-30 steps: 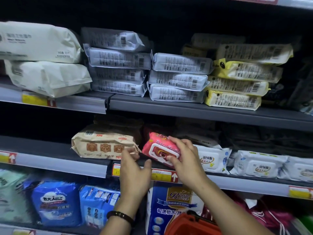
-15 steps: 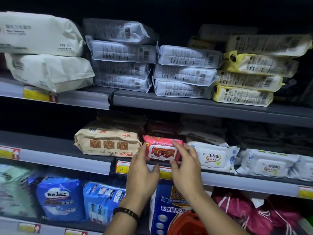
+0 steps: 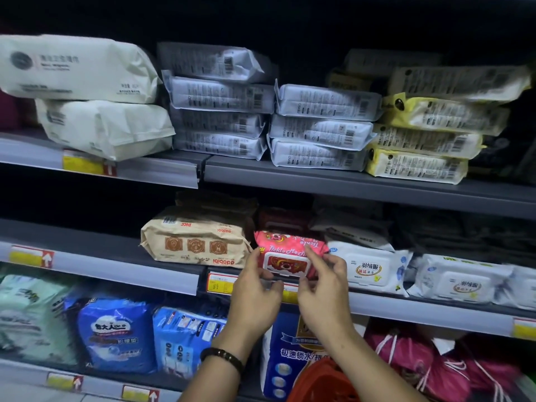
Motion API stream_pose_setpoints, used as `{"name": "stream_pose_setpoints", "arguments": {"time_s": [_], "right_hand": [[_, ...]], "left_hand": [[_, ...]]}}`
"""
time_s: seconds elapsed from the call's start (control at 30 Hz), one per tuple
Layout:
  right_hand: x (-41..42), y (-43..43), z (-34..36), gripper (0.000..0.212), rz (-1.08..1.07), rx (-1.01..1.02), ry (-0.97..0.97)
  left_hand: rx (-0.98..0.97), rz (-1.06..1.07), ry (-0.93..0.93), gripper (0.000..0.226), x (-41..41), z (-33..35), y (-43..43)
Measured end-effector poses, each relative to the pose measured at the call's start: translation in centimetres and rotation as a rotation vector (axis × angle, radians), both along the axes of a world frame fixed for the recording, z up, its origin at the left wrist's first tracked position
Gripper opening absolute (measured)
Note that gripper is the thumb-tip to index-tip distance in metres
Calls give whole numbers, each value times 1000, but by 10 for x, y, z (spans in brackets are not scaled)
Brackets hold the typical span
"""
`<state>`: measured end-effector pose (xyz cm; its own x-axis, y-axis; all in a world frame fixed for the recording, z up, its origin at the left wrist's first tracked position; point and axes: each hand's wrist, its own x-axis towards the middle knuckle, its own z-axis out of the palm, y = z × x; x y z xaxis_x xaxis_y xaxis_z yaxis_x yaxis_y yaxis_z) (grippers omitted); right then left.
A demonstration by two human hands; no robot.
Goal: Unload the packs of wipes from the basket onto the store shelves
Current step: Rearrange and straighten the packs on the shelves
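Steadying the pink soft plastic wipes pack printed "Tickle Me" at centre frame, the left hand and right hand pinch its sides on the grey metal middle shelf — it could tip off the front edge. Beside it, the tan pack reads "adabibi".

On the middle shelf the small wipes pack stood between a larger pack on its left and a lidded pack on its right, another pack behind it. The basket sat below, before the bottom shelf.
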<state>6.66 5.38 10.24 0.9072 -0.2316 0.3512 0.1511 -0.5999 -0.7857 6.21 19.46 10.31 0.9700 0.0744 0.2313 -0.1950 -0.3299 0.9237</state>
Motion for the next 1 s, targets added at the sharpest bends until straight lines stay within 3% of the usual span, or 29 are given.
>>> {"name": "stream_pose_setpoints", "arguments": {"time_s": [0.2,0.27,0.33,0.43,0.53,0.67,0.83,1.0], "right_hand": [[-9,1,18,61,9,34,98],[-21,10,18,59,-65,-53,50],[-29,25,16,45,-26,-93,25],[-27,58,19,27,193,84,255],[-13,88,24,36,233,287,419],[3,117,19,40,228,391,451],[14,130,15,57,271,668,580],[15,130,23,75,251,631,498]], "left_hand": [[-42,-3,10,74,-1,-4,1],[-103,98,-13,65,-1,-3,7],[-140,240,-56,59,1,-3,23],[-182,423,-41,55,4,0,58],[-130,587,-18,70,8,-2,95],[-184,552,6,93,23,-7,134],[-499,338,57,56,38,-12,158],[-543,402,-39,89,44,-6,170]]}}
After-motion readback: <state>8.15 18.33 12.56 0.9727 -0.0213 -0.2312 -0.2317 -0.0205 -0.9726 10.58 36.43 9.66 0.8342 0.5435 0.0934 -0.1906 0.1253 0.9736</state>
